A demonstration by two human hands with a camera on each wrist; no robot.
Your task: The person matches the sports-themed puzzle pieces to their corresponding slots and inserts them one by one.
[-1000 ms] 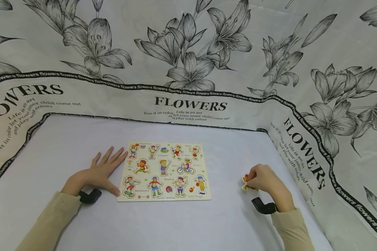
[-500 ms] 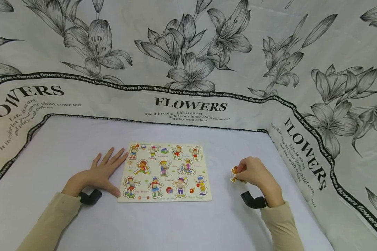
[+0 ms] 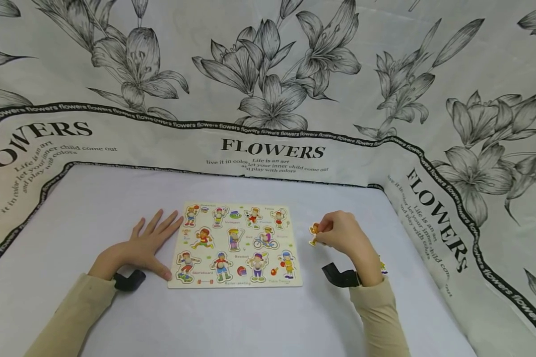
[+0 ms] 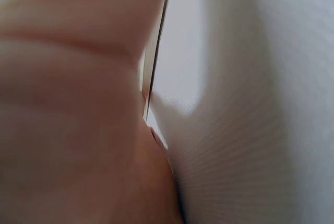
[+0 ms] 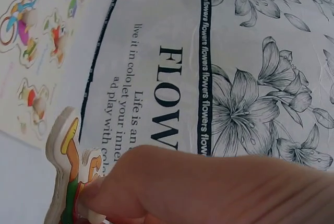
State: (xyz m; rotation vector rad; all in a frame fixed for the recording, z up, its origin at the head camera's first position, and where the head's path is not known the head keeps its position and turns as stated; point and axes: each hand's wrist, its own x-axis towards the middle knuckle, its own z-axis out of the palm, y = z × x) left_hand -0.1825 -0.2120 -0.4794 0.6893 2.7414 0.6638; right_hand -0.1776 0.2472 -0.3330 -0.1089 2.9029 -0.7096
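Note:
A pale puzzle board [image 3: 219, 245] with several cartoon sports figures lies flat on the white table. My left hand [image 3: 138, 250] is spread along its left side, thumb and fingertips right at the edge. In the left wrist view the palm [image 4: 68, 104] fills much of the picture, beside the board's side edge [image 4: 151, 62]. Right of the board, my right hand [image 3: 341, 235] pinches a small figure-shaped puzzle piece [image 3: 313, 234] between thumb and fingers. The right wrist view shows that piece's leg with a yellow shoe and green shorts [image 5: 69, 200]; the thumb covers part of it.
Another small colourful piece [image 3: 383, 266] shows on the table from behind my right wrist. A white cloth with black flower drawings and lettering [image 3: 272, 148] rises along the back and both sides of the table [image 3: 268, 322].
My right hand has moved left and farther back, bringing the puzzle piece closer to the board. The piece behind the right wrist has come into view. The left hand stays put.

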